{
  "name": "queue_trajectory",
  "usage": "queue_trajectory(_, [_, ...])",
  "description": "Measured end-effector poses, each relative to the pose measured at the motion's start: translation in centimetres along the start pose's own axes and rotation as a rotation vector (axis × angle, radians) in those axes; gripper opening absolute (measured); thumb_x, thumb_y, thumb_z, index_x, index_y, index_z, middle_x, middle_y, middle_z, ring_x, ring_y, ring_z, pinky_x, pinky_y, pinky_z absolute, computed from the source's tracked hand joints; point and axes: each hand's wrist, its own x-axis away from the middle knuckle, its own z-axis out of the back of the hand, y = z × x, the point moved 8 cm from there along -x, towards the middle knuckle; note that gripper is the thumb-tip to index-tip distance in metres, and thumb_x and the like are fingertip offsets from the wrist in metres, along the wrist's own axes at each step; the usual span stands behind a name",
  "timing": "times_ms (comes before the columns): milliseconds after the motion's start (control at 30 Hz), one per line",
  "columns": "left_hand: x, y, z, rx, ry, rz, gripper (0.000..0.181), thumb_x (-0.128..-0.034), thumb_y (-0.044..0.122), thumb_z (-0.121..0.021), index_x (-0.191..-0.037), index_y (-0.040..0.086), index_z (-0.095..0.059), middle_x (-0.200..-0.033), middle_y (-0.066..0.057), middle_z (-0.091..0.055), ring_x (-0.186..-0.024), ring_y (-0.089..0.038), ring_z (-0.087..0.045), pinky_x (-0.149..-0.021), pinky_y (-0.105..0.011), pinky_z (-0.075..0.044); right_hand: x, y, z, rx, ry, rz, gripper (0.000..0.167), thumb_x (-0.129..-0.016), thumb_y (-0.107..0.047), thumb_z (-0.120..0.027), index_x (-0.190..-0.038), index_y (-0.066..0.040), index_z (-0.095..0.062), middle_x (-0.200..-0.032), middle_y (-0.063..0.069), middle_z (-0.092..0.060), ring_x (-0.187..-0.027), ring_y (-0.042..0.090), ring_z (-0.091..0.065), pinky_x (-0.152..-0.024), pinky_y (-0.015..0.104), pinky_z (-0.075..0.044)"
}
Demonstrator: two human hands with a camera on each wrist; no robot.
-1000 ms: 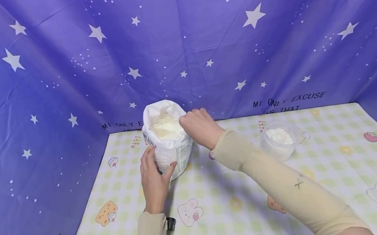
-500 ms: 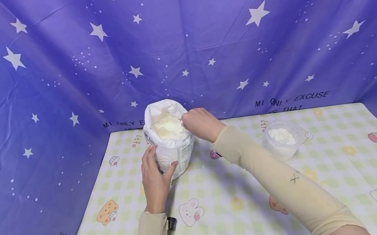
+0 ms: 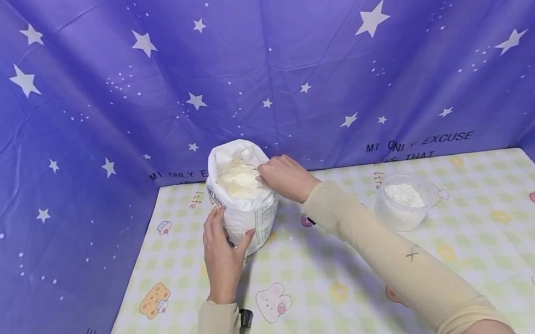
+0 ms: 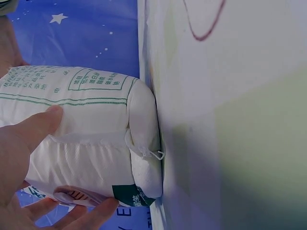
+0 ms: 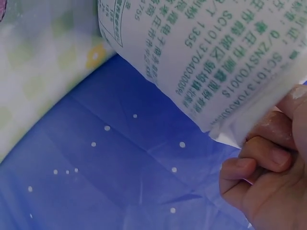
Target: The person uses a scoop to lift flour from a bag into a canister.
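A white cloth-like flour bag [image 3: 254, 219] with green print stands with its top rolled open, pale flour [image 3: 240, 182] inside. My left hand [image 3: 223, 256] holds its near left side, the thumb [image 4: 43, 122] on the printed face and the other fingers round the lower side in the left wrist view. My right hand [image 3: 291, 178] is at the bag's right rim, its fingers curled. In the right wrist view white powder marks the fingers [image 5: 273, 129] beside the bag's edge. What lies inside this fist is mostly hidden; only a thin pinkish sliver shows.
Right of the bag, a clear plastic tub [image 3: 404, 218] with white flour in it stands on the checked tablecloth [image 3: 326, 316]. A blue star-patterned curtain [image 3: 280, 65] rises just behind the table and on both sides.
My right hand has shifted slightly at the bag's rim, and the flour beside it looks a little different. The left hand keeps its hold. The whole view has drifted slightly.
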Motion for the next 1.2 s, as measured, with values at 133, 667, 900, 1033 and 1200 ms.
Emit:
queue_trajectory(133, [0.06,0.0,0.13,0.006,0.009,-0.004,0.082,-0.0763,0.031,-0.086,-0.143,0.009,-0.044,-0.148,-0.017,-0.043,-0.132,-0.04,-0.046,-0.101,-0.058,-0.045,-0.07,0.0,-0.49,0.019,-0.001,-0.023,0.023,-0.101,-0.017,-0.055,-0.089,-0.003,-0.069,-0.077,0.01,-0.068,-0.072,0.029,-0.063,-0.074,0.043,-0.052])
queue_trajectory(667, [-0.02,-0.09,0.1,-0.005,-0.013,0.01,0.083,-0.0772,0.033,-0.086,-0.144,0.011,-0.043,-0.148,-0.016,-0.042,-0.131,-0.039,-0.046,-0.099,-0.056,-0.047,0.77,0.21,-0.22,0.026,0.091,-0.03,0.034,-0.102,-0.028,-0.055,-0.074,-0.01,-0.061,-0.065,0.006,-0.061,-0.064,0.026,-0.058,-0.065,0.04,-0.045])
queue_trajectory(900, [-0.07,-0.07,0.0,0.002,-0.018,0.012,0.083,-0.0774,0.033,-0.085,-0.145,0.009,-0.043,-0.149,-0.016,-0.041,-0.132,-0.039,-0.045,-0.098,-0.056,-0.047,0.72,0.32,-0.01,-0.019,0.054,-0.045,0.032,-0.102,-0.022,-0.055,-0.073,-0.01,-0.059,-0.065,0.005,-0.059,-0.064,0.026,-0.057,-0.068,0.042,-0.048])
queue_trajectory(1033, [-0.13,-0.04,0.01,0.002,-0.016,0.01,0.083,-0.0771,0.033,-0.086,-0.144,0.01,-0.043,-0.149,-0.016,-0.041,-0.132,-0.039,-0.045,-0.1,-0.056,-0.046,0.78,0.38,-0.13,-0.041,0.048,-0.066,0.03,-0.103,-0.02,-0.052,-0.076,-0.01,-0.06,-0.067,0.005,-0.06,-0.067,0.026,-0.058,-0.069,0.043,-0.049])
queue_trajectory(1200, [0.01,-0.23,-0.09,-0.001,-0.016,0.01,0.083,-0.0773,0.033,-0.085,-0.144,0.009,-0.043,-0.148,-0.017,-0.042,-0.132,-0.039,-0.045,-0.101,-0.056,-0.046,0.81,0.33,-0.43,-0.048,0.07,-0.074,0.031,-0.103,-0.015,-0.046,-0.078,-0.008,-0.063,-0.066,0.005,-0.058,-0.066,0.026,-0.057,-0.066,0.042,-0.049])
